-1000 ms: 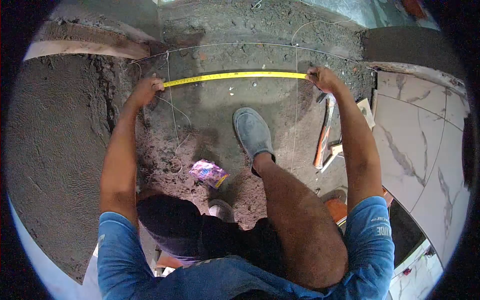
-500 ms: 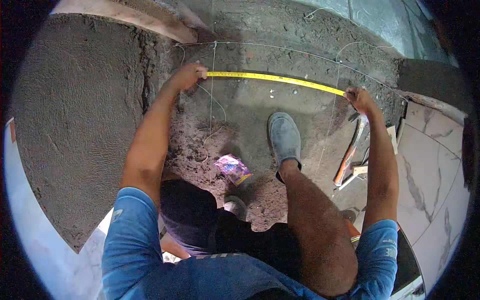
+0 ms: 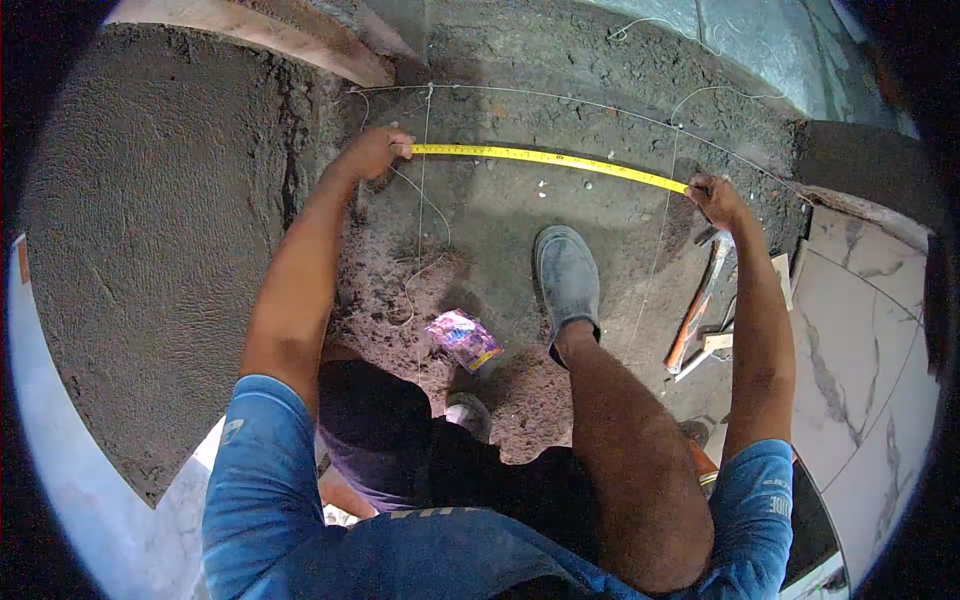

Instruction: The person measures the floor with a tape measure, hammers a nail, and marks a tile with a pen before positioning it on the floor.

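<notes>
A yellow tape measure [image 3: 545, 158] is stretched between my two hands over the rough floor. My left hand [image 3: 380, 152] pinches one end beside a string line [image 3: 423, 200] running away from me. At the other end my right hand [image 3: 715, 201] grips the tape near a second string line [image 3: 660, 235]; whether the case is in that hand is hidden. The tape crosses both strings, and another white string [image 3: 545, 93] runs across just beyond it. Beneath my right forearm lies a hammer [image 3: 700, 300] with an orange and black handle.
Wet mortar [image 3: 170, 230] covers the left side. A pink and purple packet [image 3: 463, 340] lies near my shoe [image 3: 568, 270]. Marbled tiles [image 3: 860, 330] border the right, a wooden board [image 3: 290, 45] the far left, and grey tiles [image 3: 760, 50] the far right.
Almost nothing differs. The tape stays stretched between both hands, and the whole view has shifted very slightly.
</notes>
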Action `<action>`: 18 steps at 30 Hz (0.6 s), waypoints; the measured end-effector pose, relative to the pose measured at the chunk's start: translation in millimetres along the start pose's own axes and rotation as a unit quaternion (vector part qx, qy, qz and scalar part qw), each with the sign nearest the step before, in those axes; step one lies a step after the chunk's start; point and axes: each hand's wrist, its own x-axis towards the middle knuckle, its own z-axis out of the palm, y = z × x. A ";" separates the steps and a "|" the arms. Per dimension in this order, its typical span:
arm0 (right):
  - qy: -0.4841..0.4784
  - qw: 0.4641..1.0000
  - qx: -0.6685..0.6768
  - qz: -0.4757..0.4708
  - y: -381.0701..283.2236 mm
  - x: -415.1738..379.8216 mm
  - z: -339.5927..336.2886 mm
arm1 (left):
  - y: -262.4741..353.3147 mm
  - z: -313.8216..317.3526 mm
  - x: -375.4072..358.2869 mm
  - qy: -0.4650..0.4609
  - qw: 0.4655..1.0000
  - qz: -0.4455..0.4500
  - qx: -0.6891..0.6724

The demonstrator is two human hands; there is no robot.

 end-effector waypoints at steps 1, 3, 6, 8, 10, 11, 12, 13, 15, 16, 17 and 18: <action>0.000 1.000 0.000 0.000 -2.4 -0.1 -1.7 | -6.7 3.2 1.5 0.027 0.999 0.042 0.011; -0.048 0.999 -0.005 0.002 -7.3 0.3 -6.4 | -5.8 2.9 1.1 0.054 0.995 0.085 0.022; -0.021 0.999 0.011 0.028 -14.1 -5.5 -7.9 | 12.5 -4.6 -5.3 0.032 0.998 0.041 0.020; 0.007 1.000 0.008 -0.008 4.5 2.2 5.1 | -2.8 2.7 1.3 0.017 0.999 -0.001 -0.030; 0.036 0.998 0.004 -0.041 5.1 1.4 2.1 | -10.0 7.1 4.2 0.033 0.999 0.025 -0.029; 0.004 0.999 -0.010 -0.035 4.7 2.6 0.2 | -13.8 8.6 5.7 0.050 0.997 0.047 -0.025; -0.029 0.999 -0.024 -0.030 0.9 2.1 -2.5 | -14.8 8.9 5.4 0.049 0.997 0.049 -0.026; -0.029 0.999 -0.024 -0.029 1.4 2.6 -2.4 | -16.4 9.4 3.7 0.053 0.997 0.042 -0.029; -0.025 0.999 -0.034 -0.025 -1.4 2.3 -2.1 | -11.3 7.6 1.5 0.057 0.997 0.035 -0.031; -0.025 0.999 -0.034 -0.025 -3.8 1.6 -3.4 | -5.2 3.5 1.6 0.040 0.999 0.020 -0.004; -0.037 0.999 -0.032 -0.010 -5.9 1.0 -5.7 | 0.9 0.3 0.5 0.023 0.999 0.005 0.023; -0.050 0.998 -0.029 0.005 -7.9 0.2 -7.1 | 0.7 0.9 -0.1 0.023 0.999 0.005 0.023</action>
